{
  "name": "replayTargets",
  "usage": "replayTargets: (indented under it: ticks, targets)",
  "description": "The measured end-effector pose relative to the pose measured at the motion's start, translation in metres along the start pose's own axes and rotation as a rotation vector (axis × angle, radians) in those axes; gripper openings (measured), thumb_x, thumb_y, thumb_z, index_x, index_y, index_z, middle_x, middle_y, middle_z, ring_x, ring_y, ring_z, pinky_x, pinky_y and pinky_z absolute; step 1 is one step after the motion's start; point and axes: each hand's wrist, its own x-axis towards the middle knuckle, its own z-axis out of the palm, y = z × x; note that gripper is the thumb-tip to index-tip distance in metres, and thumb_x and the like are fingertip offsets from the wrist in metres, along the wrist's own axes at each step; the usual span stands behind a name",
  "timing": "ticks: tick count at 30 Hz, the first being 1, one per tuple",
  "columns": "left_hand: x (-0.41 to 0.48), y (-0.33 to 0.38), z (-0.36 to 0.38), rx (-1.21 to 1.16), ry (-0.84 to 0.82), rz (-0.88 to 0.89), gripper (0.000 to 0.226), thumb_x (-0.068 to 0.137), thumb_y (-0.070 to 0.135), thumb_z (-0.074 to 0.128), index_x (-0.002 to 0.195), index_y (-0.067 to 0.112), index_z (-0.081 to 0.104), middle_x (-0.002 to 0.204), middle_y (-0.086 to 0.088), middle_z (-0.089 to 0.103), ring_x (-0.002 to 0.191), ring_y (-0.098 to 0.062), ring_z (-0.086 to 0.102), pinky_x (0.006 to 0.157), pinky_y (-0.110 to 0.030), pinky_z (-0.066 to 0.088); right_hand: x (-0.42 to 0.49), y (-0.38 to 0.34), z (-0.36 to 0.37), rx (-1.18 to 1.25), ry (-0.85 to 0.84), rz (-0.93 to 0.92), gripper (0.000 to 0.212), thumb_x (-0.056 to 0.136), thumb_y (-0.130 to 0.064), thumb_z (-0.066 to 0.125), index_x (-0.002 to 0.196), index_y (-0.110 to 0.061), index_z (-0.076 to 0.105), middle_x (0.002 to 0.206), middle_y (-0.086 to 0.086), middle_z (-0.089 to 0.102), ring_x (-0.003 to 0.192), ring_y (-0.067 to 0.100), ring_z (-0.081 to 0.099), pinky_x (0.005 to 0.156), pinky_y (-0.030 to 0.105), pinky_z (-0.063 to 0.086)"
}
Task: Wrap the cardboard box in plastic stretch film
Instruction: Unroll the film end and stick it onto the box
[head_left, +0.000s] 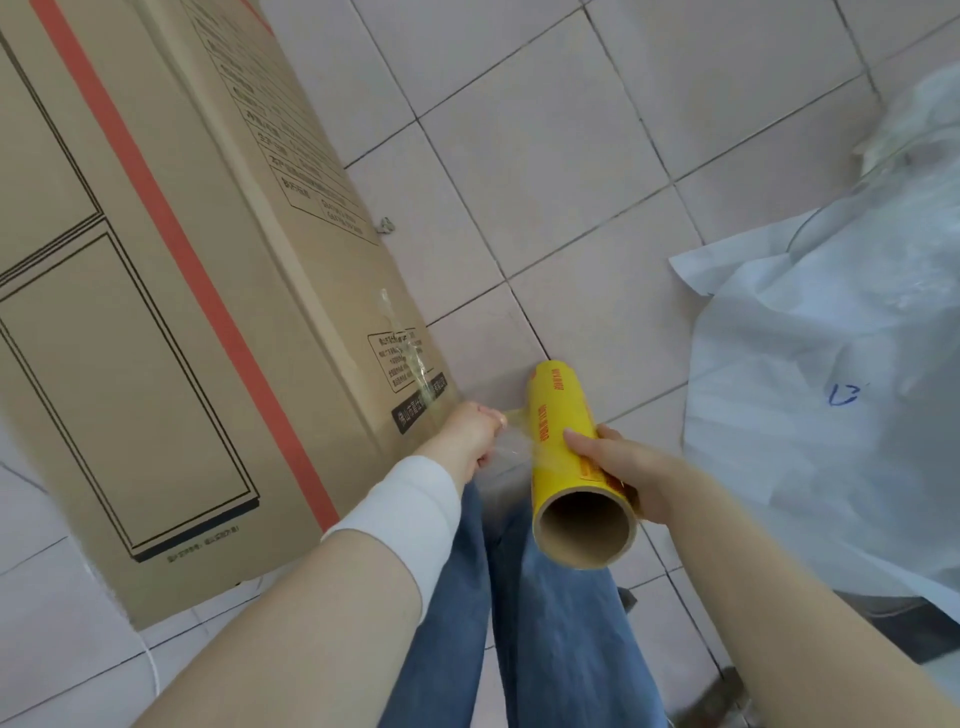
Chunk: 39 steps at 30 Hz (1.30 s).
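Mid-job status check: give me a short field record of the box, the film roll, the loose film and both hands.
box: cardboard box sits on the tiled floor, on the person's left; a clear strip clings near its corner
roll: yellow film roll beside that corner, hollow core towards the camera
film: a short span of stretch film runs from the roll to the left hand
left hand: pinches the film end
right hand: the right hand grips the roll near its open end
nearby: white plastic sheet on the floor, right

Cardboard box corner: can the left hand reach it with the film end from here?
Probably yes: the left hand, pinching clear stretch film, is right beside the large brown cardboard box, nothing between.
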Motion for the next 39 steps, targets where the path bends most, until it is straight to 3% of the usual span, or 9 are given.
replayTargets:
  ticks: [3, 6, 9, 12, 15, 23, 26, 34, 39]
  targets:
    - [0.002, 0.001, 0.000, -0.068, -0.026, -0.017, 0.021, 0.096, 0.006, 0.036, 0.078, 0.012, 0.046, 0.109, -0.013, 0.064, 0.042, -0.011, 0.026, 0.042, -0.019, 0.021, 0.014, 0.002, -0.002, 0.136, -0.025, 0.037, 0.075, 0.081, -0.062, 0.058, 0.143, -0.029, 0.032, 0.114, 0.008, 0.058, 0.101, 0.029, 0.061, 0.091, 0.047, 0.051]
    - [-0.002, 0.004, 0.003, -0.157, -0.072, -0.010, 0.022, 0.098, 0.008, 0.033, 0.115, 0.002, 0.046, 0.119, -0.011, 0.062, 0.049, -0.008, 0.023, 0.033, -0.012, 0.019, 0.022, 0.001, -0.001, 0.478, -0.149, 0.054, 0.057, 0.086, -0.053, 0.057, 0.121, -0.007, 0.054, 0.084, 0.016, 0.070, 0.072, 0.028, 0.068, 0.074, 0.042, 0.054]
    - [-0.006, 0.008, 0.005, -0.129, -0.034, 0.092, 0.019, 0.099, 0.010, 0.034, 0.113, 0.007, 0.047, 0.118, -0.010, 0.063, 0.052, -0.008, 0.027, 0.031, -0.011, 0.021, 0.026, 0.005, 0.006, 0.660, -0.173, 0.033, 0.054, 0.089, -0.048, 0.055, 0.122, -0.005, 0.051, 0.068, 0.015, 0.070, 0.055, 0.026, 0.068, 0.058, 0.035, 0.053]
    - [-0.010, 0.013, -0.001, -0.117, 0.015, 0.235, 0.016, 0.099, 0.012, 0.033, 0.088, 0.015, 0.045, 0.113, -0.010, 0.067, 0.048, -0.016, 0.039, 0.037, -0.015, 0.036, 0.015, 0.010, 0.016, 0.662, -0.151, -0.025, 0.055, 0.090, -0.040, 0.057, 0.133, -0.009, 0.044, 0.091, 0.017, 0.069, 0.068, 0.027, 0.067, 0.053, 0.032, 0.055]
    - [-0.025, 0.009, -0.008, -0.036, 0.059, 0.367, 0.017, 0.098, 0.015, 0.036, 0.085, 0.016, 0.046, 0.090, 0.004, 0.072, 0.092, -0.046, 0.054, 0.090, -0.047, 0.046, 0.000, 0.024, 0.025, 0.527, 0.023, -0.193, 0.073, 0.086, -0.033, 0.065, 0.147, -0.024, 0.027, 0.127, 0.009, 0.057, 0.095, 0.027, 0.063, 0.069, 0.035, 0.055]
    - [-0.061, 0.015, -0.019, -0.445, -0.220, 0.255, 0.034, 0.096, 0.043, 0.036, 0.087, 0.014, 0.051, 0.104, -0.007, 0.064, 0.100, -0.023, 0.061, 0.076, -0.034, 0.050, -0.063, 0.024, -0.005, 0.441, 0.227, -0.649, 0.081, 0.087, -0.027, 0.061, 0.148, -0.040, 0.010, 0.132, -0.012, 0.040, 0.096, 0.001, 0.056, 0.067, 0.018, 0.051]
    - [-0.066, 0.049, -0.005, -0.312, -0.286, 0.325, 0.062, 0.083, 0.060, 0.041, 0.122, 0.013, 0.047, 0.115, -0.008, 0.059, 0.108, -0.023, 0.059, 0.082, -0.034, 0.052, -0.081, 0.014, -0.013, 0.421, 0.196, -0.741, 0.084, 0.081, -0.030, 0.063, 0.145, -0.045, 0.010, 0.135, -0.011, 0.040, 0.103, 0.004, 0.058, 0.072, 0.020, 0.055]
    - [-0.095, 0.101, 0.020, -0.035, -0.326, 0.490, 0.065, 0.081, 0.047, 0.059, 0.133, 0.012, 0.038, 0.130, -0.008, 0.056, 0.094, -0.014, 0.060, 0.075, -0.029, 0.051, -0.096, 0.006, -0.020, 0.227, 0.117, -0.818, 0.136, 0.045, -0.071, 0.077, 0.148, -0.044, -0.007, 0.144, -0.012, 0.033, 0.122, 0.012, 0.051, 0.091, 0.030, 0.051]
    - [-0.103, 0.093, 0.017, -0.062, -0.389, 0.629, 0.107, 0.032, 0.075, 0.074, 0.119, 0.019, 0.047, 0.113, -0.001, 0.064, 0.100, -0.019, 0.065, 0.083, -0.034, 0.055, -0.098, -0.019, -0.043, 0.416, -0.004, -0.827, 0.144, 0.028, -0.080, 0.075, 0.150, -0.033, 0.015, 0.142, -0.005, 0.046, 0.123, 0.022, 0.055, 0.095, 0.042, 0.052]
